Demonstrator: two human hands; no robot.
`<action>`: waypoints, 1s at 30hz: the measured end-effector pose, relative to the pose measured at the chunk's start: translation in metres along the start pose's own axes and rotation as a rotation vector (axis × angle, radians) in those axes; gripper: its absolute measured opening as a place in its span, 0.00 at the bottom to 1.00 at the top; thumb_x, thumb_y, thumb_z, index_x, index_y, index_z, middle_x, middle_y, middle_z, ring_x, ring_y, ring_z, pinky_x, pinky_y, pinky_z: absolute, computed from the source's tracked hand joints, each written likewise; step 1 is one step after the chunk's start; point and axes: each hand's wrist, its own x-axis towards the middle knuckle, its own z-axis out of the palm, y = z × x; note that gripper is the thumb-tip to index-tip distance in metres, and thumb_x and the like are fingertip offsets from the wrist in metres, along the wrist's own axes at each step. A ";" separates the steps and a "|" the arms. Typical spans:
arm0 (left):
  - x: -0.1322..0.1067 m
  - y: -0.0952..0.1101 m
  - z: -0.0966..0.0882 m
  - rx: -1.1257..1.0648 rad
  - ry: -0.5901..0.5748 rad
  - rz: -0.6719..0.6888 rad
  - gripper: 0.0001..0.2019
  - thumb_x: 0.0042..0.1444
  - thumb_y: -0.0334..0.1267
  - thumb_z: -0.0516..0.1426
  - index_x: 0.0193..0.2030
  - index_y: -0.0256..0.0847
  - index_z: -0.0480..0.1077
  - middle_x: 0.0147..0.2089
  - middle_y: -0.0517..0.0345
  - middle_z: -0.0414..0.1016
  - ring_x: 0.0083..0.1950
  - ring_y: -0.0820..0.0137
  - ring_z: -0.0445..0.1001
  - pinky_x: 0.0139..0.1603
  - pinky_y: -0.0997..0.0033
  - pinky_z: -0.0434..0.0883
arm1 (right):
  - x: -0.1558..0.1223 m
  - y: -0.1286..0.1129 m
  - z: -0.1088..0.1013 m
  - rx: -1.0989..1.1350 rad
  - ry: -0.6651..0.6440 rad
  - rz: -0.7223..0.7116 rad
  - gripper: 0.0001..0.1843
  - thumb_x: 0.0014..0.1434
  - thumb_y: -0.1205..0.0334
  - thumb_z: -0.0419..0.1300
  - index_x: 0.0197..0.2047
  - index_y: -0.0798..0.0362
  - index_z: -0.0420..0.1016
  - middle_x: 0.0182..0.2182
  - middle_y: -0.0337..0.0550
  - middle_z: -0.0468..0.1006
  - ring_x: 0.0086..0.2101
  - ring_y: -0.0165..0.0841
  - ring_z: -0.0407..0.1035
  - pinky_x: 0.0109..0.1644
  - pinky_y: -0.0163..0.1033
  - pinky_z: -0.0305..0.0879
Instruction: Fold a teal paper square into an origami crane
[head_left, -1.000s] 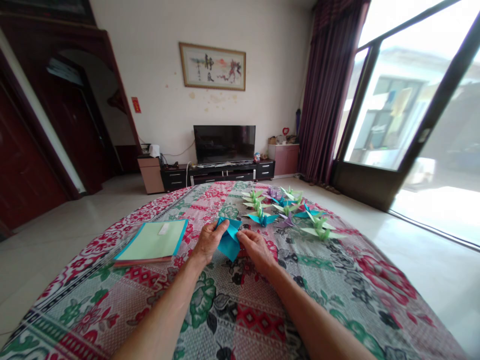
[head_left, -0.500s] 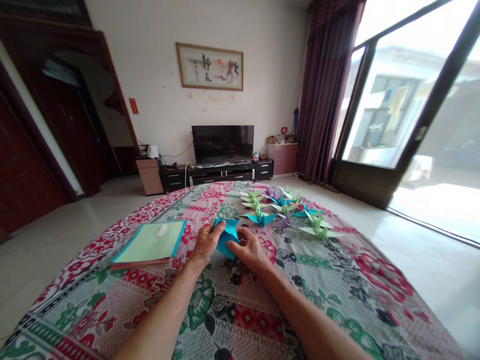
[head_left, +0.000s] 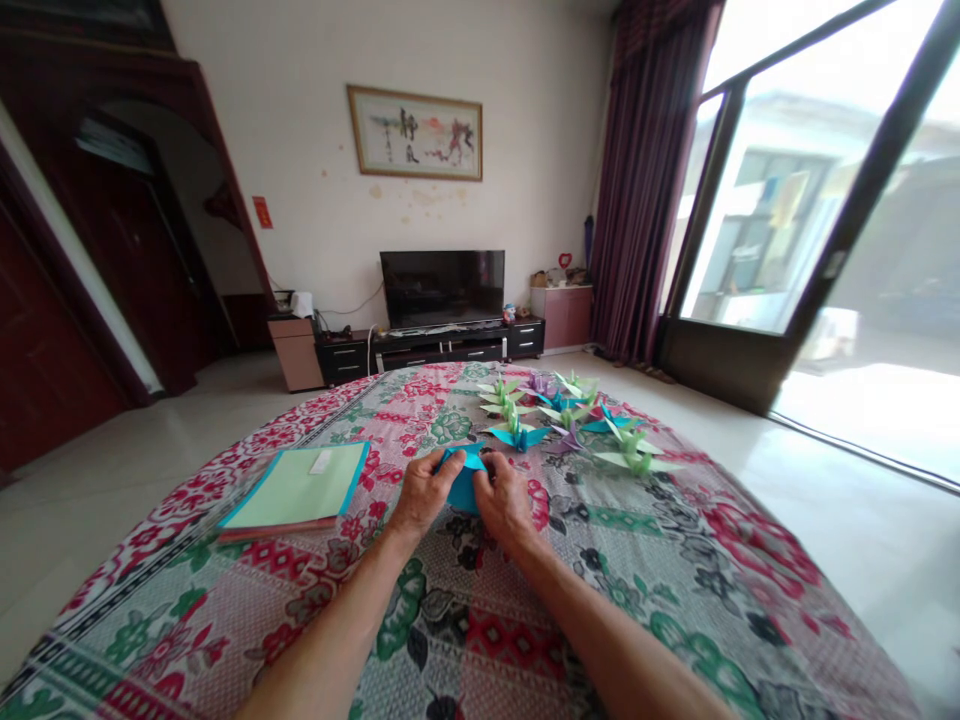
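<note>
My left hand [head_left: 422, 495] and my right hand [head_left: 504, 500] are close together over the patterned tablecloth [head_left: 465, 610], both pinching a partly folded blue paper [head_left: 465, 480]. The paper shows between the two hands, its top edge near my fingertips. Just beyond it lie several folded paper cranes [head_left: 559, 425] in green, blue and purple. A stack of coloured paper sheets [head_left: 296, 488] with a light green sheet on top lies to the left of my left hand.
The round table's far edge curves behind the cranes. Past it are a tiled floor, a television [head_left: 442, 288] on a low dark cabinet, a framed picture [head_left: 414, 133], dark wooden doors at left, and curtains and big glass doors at right.
My two hands have drawn closer together and lowered the blue paper toward the cloth; the paper is now more folded up and mostly covered by my fingers.
</note>
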 end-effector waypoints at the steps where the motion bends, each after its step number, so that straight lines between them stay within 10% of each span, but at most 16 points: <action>1: 0.001 -0.001 0.000 -0.005 0.007 -0.006 0.18 0.43 0.49 0.61 0.18 0.37 0.64 0.17 0.66 0.58 0.20 0.79 0.55 0.20 0.79 0.54 | 0.000 -0.001 -0.001 0.017 -0.004 0.007 0.09 0.50 0.61 0.52 0.33 0.51 0.72 0.23 0.40 0.73 0.24 0.31 0.64 0.30 0.35 0.57; 8: 0.010 -0.001 -0.007 -0.356 0.167 -0.234 0.18 0.39 0.51 0.63 0.27 0.36 0.69 0.20 0.62 0.69 0.21 0.75 0.65 0.22 0.76 0.62 | -0.007 -0.007 -0.009 0.450 -0.294 -0.137 0.20 0.51 0.61 0.54 0.50 0.51 0.61 0.40 0.44 0.71 0.37 0.32 0.68 0.33 0.34 0.66; 18: 0.010 0.006 -0.008 -0.489 0.170 -0.351 0.20 0.37 0.49 0.64 0.32 0.35 0.71 0.24 0.59 0.75 0.26 0.71 0.73 0.27 0.74 0.67 | -0.004 -0.002 -0.008 0.097 -0.027 -0.586 0.20 0.48 0.74 0.52 0.46 0.50 0.65 0.45 0.47 0.68 0.47 0.36 0.63 0.50 0.43 0.63; 30: 0.009 0.003 -0.006 -0.405 0.104 -0.258 0.18 0.38 0.49 0.64 0.28 0.36 0.70 0.21 0.62 0.72 0.21 0.74 0.68 0.24 0.74 0.66 | -0.003 -0.001 -0.014 -0.079 -0.042 -0.718 0.17 0.52 0.74 0.51 0.45 0.51 0.67 0.43 0.47 0.69 0.46 0.38 0.63 0.50 0.46 0.62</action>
